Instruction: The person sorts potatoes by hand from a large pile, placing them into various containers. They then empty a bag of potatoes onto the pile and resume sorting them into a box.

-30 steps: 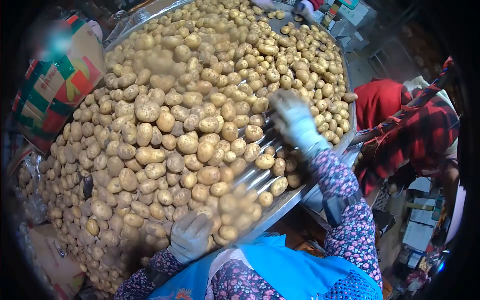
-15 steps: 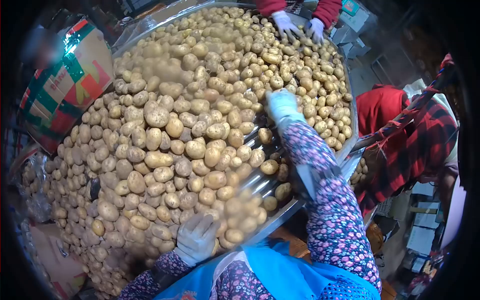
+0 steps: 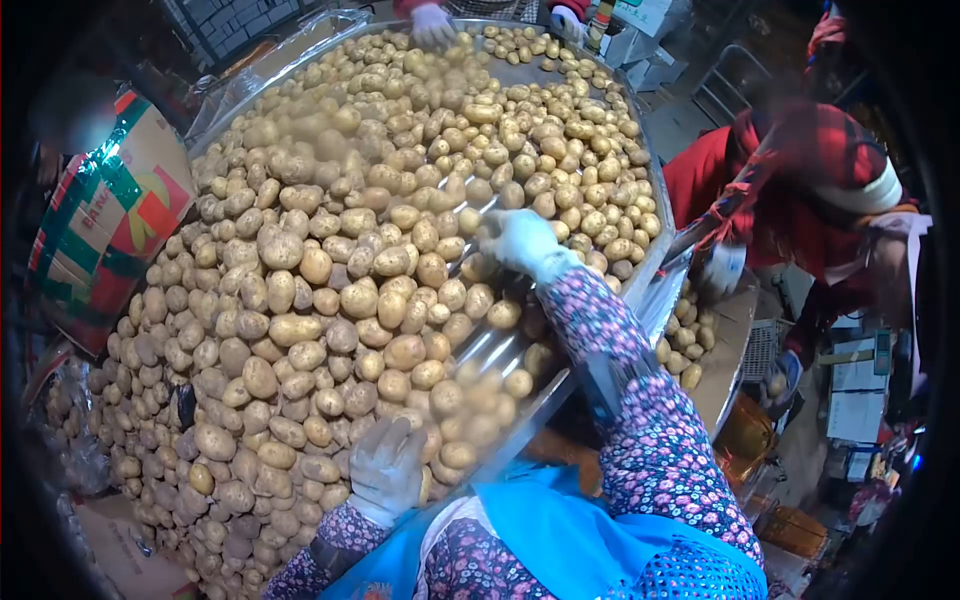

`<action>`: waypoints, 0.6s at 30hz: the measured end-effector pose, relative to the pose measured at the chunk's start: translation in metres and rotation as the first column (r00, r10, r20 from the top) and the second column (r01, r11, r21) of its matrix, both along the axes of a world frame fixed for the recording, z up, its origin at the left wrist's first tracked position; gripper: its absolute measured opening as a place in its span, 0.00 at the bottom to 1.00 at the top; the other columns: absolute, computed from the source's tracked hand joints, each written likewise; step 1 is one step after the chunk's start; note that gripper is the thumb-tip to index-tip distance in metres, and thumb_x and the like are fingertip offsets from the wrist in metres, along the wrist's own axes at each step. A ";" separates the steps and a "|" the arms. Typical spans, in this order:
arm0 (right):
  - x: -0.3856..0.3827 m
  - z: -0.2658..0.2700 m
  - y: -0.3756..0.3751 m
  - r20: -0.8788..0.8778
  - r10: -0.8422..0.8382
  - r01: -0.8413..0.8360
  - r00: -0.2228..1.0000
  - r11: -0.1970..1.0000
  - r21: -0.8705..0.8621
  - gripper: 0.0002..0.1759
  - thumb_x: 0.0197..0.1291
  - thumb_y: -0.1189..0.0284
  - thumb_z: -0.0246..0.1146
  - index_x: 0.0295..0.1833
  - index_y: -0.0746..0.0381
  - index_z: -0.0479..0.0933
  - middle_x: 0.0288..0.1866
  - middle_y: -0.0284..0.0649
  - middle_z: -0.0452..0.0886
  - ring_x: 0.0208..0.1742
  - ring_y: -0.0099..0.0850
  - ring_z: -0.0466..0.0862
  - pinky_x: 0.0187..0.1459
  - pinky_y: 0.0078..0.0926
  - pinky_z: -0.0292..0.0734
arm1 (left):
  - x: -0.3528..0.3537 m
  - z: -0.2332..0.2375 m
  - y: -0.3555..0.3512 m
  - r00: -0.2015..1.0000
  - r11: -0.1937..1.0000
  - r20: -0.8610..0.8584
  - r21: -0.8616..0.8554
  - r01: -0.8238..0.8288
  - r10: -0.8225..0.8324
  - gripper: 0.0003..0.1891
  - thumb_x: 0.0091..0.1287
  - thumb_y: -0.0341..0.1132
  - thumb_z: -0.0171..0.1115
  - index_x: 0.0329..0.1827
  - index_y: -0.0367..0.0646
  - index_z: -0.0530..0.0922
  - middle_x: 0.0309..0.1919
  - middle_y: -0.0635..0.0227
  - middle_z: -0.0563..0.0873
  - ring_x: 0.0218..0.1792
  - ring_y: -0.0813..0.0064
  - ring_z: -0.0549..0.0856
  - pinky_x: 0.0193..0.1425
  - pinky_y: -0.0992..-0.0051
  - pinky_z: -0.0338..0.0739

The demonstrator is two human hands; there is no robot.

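Potatoes (image 3: 360, 298) of mixed sizes, many with soil on their skins, lie heaped over a metal-edged sorting table. My left hand (image 3: 387, 474), in a whitish glove, lies on the potatoes at the near edge with its fingers extended. My right hand (image 3: 527, 245), in a pale glove, reaches across the middle of the heap. Its fingers are slightly bent and touch potatoes beside the shiny metal rollers (image 3: 497, 352). No potato shows clearly enclosed in it, though the undersides of the fingers are hidden.
A co-worker's gloved hands (image 3: 432, 26) are at the far edge. Another person in red (image 3: 715, 170) bends at the right, by a box of potatoes (image 3: 688, 335). A banana carton (image 3: 112, 215) stands left. The table's metal rim (image 3: 652, 190) runs along the right, near a rope-wrapped bar (image 3: 728, 205).
The view has shifted. My right hand has moved nearer across the rollers; my left hand stays at the near edge. The far co-worker's hands have moved apart, and the person in red has turned.
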State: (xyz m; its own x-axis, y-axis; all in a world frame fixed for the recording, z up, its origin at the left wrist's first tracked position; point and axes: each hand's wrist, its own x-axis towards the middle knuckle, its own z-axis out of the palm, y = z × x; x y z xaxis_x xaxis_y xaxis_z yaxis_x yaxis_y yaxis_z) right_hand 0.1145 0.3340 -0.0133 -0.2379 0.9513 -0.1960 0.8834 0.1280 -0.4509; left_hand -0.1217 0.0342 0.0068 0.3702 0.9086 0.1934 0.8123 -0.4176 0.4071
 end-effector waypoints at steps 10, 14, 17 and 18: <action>-0.001 -0.004 -0.175 -0.158 0.227 -0.169 0.961 0.934 0.314 0.34 0.52 0.62 0.70 0.66 0.55 0.73 0.60 0.45 0.79 0.59 0.45 0.79 0.59 0.43 0.76 | 0.025 0.010 0.028 0.996 0.990 -0.014 -0.112 -0.086 0.085 0.25 0.60 0.31 0.61 0.64 0.46 0.78 0.66 0.49 0.72 0.66 0.43 0.70 0.70 0.52 0.67; -0.019 0.023 -0.233 -0.069 0.647 -0.578 0.759 0.719 0.386 0.30 0.57 0.58 0.66 0.66 0.54 0.74 0.68 0.42 0.74 0.66 0.49 0.73 0.63 0.54 0.69 | -0.005 0.034 0.012 0.927 0.975 -0.306 0.016 -0.224 0.218 0.36 0.57 0.45 0.69 0.72 0.49 0.71 0.71 0.47 0.66 0.71 0.41 0.64 0.75 0.43 0.57; -0.025 0.008 -0.239 -0.031 0.644 -0.560 0.765 0.687 0.463 0.29 0.52 0.55 0.67 0.61 0.51 0.76 0.70 0.41 0.71 0.68 0.53 0.69 0.64 0.60 0.67 | -0.012 0.031 0.012 0.824 0.944 -0.509 -0.062 -0.323 0.248 0.45 0.52 0.54 0.72 0.75 0.50 0.66 0.73 0.46 0.63 0.73 0.37 0.60 0.76 0.35 0.49; -0.027 0.006 -0.234 -0.072 0.644 -0.515 0.762 0.670 0.536 0.27 0.47 0.58 0.68 0.57 0.50 0.77 0.66 0.42 0.72 0.65 0.56 0.70 0.60 0.61 0.70 | -0.012 0.028 0.014 0.801 0.937 -0.559 -0.116 -0.331 0.213 0.49 0.50 0.57 0.73 0.76 0.51 0.65 0.74 0.45 0.61 0.73 0.34 0.57 0.76 0.32 0.45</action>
State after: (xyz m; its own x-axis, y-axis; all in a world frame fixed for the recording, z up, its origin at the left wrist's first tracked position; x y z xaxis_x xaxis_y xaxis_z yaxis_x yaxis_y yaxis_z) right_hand 0.0876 0.0998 -0.0074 -0.7479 0.5566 0.3618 0.4301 0.8214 -0.3746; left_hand -0.1339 0.0484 0.0349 0.0927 0.9837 -0.1539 0.9919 -0.1047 -0.0716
